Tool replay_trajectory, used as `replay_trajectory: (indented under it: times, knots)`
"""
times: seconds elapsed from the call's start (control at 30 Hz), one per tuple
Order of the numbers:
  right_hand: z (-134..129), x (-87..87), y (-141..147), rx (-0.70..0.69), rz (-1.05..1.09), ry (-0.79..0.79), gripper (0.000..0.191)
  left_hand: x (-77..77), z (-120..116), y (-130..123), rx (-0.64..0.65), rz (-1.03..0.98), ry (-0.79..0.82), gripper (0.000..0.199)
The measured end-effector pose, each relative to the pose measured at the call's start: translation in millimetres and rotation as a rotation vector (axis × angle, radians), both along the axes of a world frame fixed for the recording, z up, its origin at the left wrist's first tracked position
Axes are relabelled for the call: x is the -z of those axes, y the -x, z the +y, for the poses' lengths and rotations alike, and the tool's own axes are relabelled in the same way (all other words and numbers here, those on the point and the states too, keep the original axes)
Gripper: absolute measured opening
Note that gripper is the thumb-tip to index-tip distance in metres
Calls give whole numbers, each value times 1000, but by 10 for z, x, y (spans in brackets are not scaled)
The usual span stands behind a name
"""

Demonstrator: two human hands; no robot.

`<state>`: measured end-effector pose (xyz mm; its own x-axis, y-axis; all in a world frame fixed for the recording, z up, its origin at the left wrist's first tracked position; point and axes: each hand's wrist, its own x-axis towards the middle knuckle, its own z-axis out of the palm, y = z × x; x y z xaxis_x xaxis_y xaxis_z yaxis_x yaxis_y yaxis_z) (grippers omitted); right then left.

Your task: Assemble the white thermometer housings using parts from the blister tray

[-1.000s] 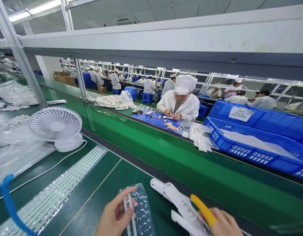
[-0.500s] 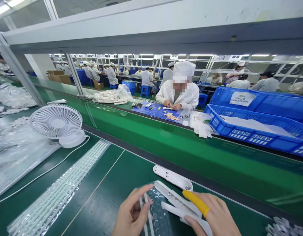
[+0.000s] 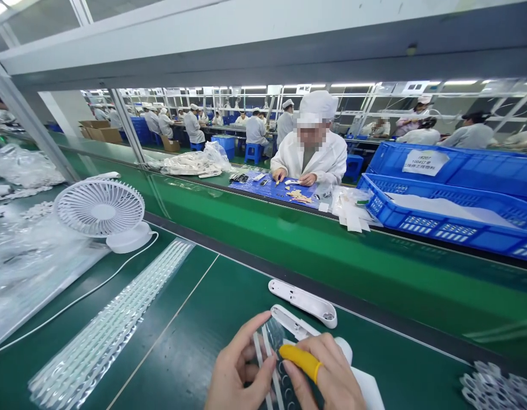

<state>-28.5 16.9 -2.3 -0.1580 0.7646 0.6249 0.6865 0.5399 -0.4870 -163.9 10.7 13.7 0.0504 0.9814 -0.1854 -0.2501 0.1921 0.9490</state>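
Observation:
My left hand (image 3: 244,364) pinches a clear plastic sheet with round transparent pieces and white strips (image 3: 269,341) between thumb and fingers. At the sheet's right side is my right hand (image 3: 327,370), with a yellow cot on its index finger. Its thumb and index finger close on the sheet's edge; whether they also grip one of the round pieces is hidden. Just behind my hands, a long white plastic housing (image 3: 289,322) lies on the green table, partly covered by my right hand. Beyond it lies another white housing half (image 3: 301,302), hollow side up.
A white fan (image 3: 103,213) with a cable stands at left, beside long clear strips (image 3: 118,319) and plastic bags (image 3: 28,250). White ring-shaped parts (image 3: 498,384) lie at lower right. Across the green divider are a co-worker (image 3: 310,148) and blue crates (image 3: 451,213).
My right hand has moved left from the white housing parts, letting go of them, to the clear sheet. My left hand still holds the sheet, now more tilted. The co-worker's hands have moved apart.

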Motion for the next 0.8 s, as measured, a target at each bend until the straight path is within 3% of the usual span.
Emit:
replay_trajectory:
  times: [0.2,0.43,0.53,0.63,0.7,0.8]
  knots:
    - [-44,-60,-36,0,18,198,26,45,-30,9,62,18,-21,57]
    - [-88,-85,-75,18,10,239,20,63,-71,-62,41,89,-27,55]
    - [-90,-110,-258,98,-17,209,20,22,-53,-36,15,137,-11,51]
    - [-104,-131,-575,138,-154,188,17,-21,9,76,-14,253,-50,34]
    - [-127,-128,-776,122,-267,218,16,-51,60,167,36,345,-78,25]
    - [-182,-99,-946,89,-348,391,15,-95,117,260,174,451,-80,21]
